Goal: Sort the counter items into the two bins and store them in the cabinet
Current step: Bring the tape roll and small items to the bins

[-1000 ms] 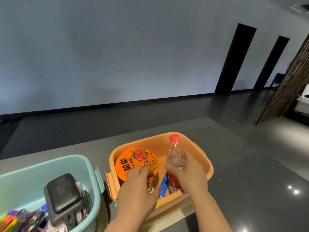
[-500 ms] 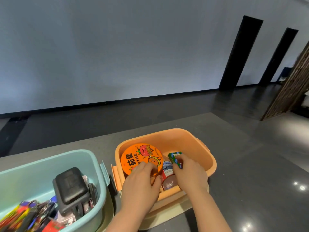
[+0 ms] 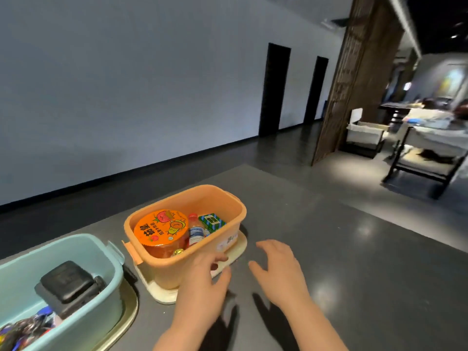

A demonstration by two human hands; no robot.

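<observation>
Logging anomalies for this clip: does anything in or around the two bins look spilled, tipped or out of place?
Nothing spilled. The water bottle lies tilted in the orange bin between the noodle cup and a green box, wedged rather than upright. Both bins sit on their lids.

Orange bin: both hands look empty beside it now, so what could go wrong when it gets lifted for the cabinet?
1. The orange bin sits on a loose cream lid; the lid might slide or get dragged along.
2. The bottle leans against the noodle cup, so tilting may make it tumble.
3. The left hand crowds the right hand on one side, risking an uneven lift.
</observation>
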